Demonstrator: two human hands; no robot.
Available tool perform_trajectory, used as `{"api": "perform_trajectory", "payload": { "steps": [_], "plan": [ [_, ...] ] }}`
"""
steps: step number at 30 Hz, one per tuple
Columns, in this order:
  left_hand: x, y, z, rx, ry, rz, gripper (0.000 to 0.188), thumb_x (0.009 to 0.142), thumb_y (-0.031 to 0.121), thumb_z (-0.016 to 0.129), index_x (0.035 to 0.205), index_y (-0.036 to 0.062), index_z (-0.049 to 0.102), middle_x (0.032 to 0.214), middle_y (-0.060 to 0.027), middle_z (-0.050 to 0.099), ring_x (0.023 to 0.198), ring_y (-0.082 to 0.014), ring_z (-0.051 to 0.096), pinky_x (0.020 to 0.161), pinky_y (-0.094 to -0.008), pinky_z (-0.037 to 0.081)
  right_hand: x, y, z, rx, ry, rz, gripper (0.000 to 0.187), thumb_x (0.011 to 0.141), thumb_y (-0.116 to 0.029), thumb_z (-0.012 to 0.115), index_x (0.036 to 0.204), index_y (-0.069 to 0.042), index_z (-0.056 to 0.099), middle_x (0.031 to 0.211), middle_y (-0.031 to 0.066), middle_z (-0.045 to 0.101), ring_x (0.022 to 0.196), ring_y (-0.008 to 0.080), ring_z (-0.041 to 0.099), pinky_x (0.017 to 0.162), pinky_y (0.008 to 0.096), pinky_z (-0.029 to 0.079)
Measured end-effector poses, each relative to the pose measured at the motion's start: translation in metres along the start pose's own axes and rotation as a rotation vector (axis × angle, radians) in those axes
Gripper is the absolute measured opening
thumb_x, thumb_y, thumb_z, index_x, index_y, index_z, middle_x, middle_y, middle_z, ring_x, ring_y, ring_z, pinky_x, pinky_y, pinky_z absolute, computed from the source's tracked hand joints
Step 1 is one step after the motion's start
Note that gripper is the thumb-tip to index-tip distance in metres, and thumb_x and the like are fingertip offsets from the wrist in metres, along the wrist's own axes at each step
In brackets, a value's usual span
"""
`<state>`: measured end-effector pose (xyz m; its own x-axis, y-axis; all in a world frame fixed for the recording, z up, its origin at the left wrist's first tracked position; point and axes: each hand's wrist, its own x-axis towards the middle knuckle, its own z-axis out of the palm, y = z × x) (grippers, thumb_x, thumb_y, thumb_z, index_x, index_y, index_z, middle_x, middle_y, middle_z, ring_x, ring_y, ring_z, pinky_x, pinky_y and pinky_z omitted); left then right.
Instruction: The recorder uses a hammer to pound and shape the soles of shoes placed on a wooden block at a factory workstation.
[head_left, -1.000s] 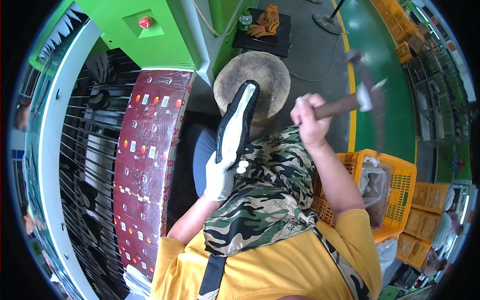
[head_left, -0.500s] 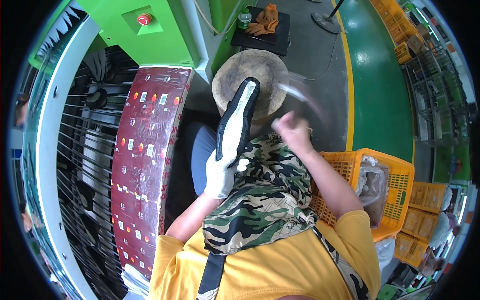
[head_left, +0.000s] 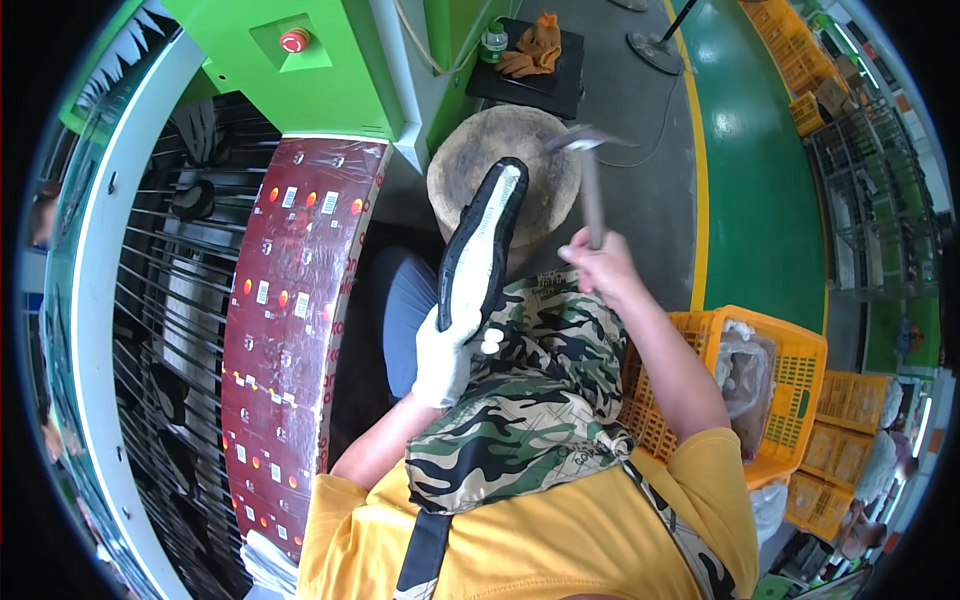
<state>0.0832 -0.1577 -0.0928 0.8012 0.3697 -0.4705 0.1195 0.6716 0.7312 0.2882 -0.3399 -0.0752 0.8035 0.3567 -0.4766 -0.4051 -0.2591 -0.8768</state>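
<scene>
Clearly, the gloved left hand (head_left: 445, 360) has its fingers clasped about the near end of a black shoe piece (head_left: 472, 265) with its white face up, while the bare right hand (head_left: 603, 268) is curled round the near end of a hammer (head_left: 594, 200). From the left fingers the shoe piece runs toward the far side, its long axis leaning a little right, its far tip overlapping the round wooden block (head_left: 452, 155) in view; whether they touch cannot be told. The left hand is thus the nearer one, in contact. The right hand stands apart, to the right; the hammer's blurred head lies right of the tip and slightly farther, clear of it.
</scene>
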Motion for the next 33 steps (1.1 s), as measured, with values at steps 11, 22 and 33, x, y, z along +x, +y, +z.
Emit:
{"api": "perform_trajectory", "payload": {
  "steps": [11,22,33],
  "plan": [
    [0.006,0.014,-0.006,0.089,-0.050,-0.011,0.033,0.095,0.008,0.068,0.124,-0.0031,0.057,0.100,-0.0107,0.067,0.072,-0.0194,0.071,0.062,-0.0293,0.059,0.014,-0.023,-0.004,-0.072,0.013,-0.354,0.019,0.088,-0.006,0.075,0.093,-0.006,0.056,0.067,-0.0036,0.051,0.048,0.0068,0.045,0.044,0.0263,0.035],
    [0.012,0.029,-0.007,0.163,0.013,-0.014,0.031,0.095,0.008,0.065,0.123,-0.0036,0.059,0.097,-0.0106,0.067,0.068,-0.0196,0.067,0.061,-0.0302,0.056,0.028,-0.010,0.013,-0.502,-0.027,-0.163,0.015,0.085,-0.009,0.079,0.079,-0.007,0.065,0.071,-0.0033,0.061,0.069,0.0083,0.056,0.066,0.0289,0.048],
    [0.014,0.042,-0.010,0.140,0.038,-0.009,0.031,0.092,0.009,0.066,0.120,-0.0034,0.063,0.099,-0.0106,0.067,0.070,-0.0184,0.065,0.063,-0.0315,0.055,0.016,0.014,0.012,-0.403,-0.122,-0.012,0.015,0.086,-0.007,0.080,0.084,-0.006,0.066,0.073,-0.0014,0.063,0.064,0.0079,0.057,0.061,0.0235,0.046]
  ]
}}
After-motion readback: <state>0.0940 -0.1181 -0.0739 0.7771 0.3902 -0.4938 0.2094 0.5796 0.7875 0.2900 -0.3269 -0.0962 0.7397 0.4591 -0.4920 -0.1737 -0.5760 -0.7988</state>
